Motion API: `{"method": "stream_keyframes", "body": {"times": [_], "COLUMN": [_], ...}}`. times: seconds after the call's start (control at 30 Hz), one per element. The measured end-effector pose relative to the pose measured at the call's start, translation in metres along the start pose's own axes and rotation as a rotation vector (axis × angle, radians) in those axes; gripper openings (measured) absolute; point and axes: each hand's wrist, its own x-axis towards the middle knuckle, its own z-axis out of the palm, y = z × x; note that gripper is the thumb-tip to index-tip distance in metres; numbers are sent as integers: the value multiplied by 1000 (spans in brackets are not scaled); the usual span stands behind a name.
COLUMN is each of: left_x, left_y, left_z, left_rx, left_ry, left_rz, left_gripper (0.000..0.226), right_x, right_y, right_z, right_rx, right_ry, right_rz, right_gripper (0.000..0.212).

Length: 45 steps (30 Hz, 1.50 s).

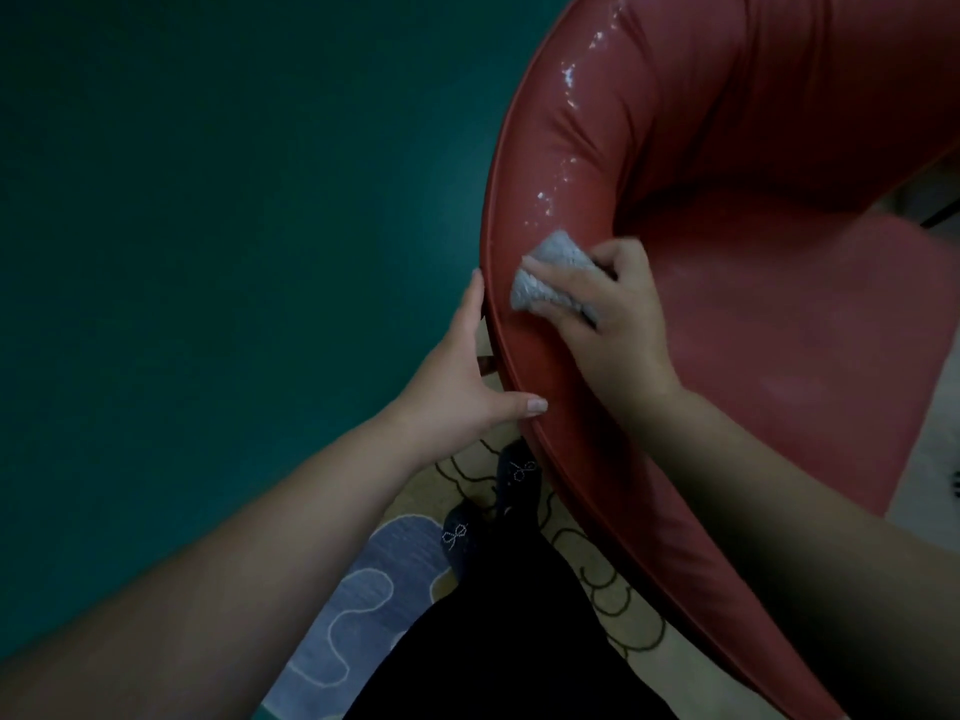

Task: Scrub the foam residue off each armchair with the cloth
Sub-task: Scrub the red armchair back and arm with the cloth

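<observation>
A person leans over a red leather-look armchair (727,122), working a bunched grey cloth (550,275) along the curved top of its back. The right hand (618,314) grips the cloth, fingers curled over it and pressing it flat to the upholstery, apparently to put weight into the scrub. The left hand (467,376) steadies the chair from outside: its fingers lie straight along the outer piping while the thumb hooks over the rim, bracing the back against the push, it seems. Ahead of the cloth, glistening white foam residue (566,96) trails up the padded rim towards the far side, which suggests most of this stretch is not yet cleaned. The seat cushion (810,314) looks dull and faintly smeared. Below, dark patterned socks (511,475) stand on a looping-line rug (374,574).
</observation>
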Motion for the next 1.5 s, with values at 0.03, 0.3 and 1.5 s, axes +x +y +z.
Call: {"method": "stream_keyframes", "body": {"times": [0.03, 0.3, 1.5], "left_x": [2, 23, 79], "left_y": [1, 8, 50], "left_z": [-1, -18, -37], "left_rx": [9, 56, 64], "left_ry": [3, 1, 78], "left_rz": [-3, 1, 3], "left_gripper": [126, 127, 91], "right_x": [-14, 77, 93], "right_y": [1, 4, 28], "right_z": [-4, 17, 14], "right_rx": [0, -51, -31], "right_ry": [-18, 50, 63], "right_rz": [-8, -39, 45], "right_gripper": [35, 29, 34]}}
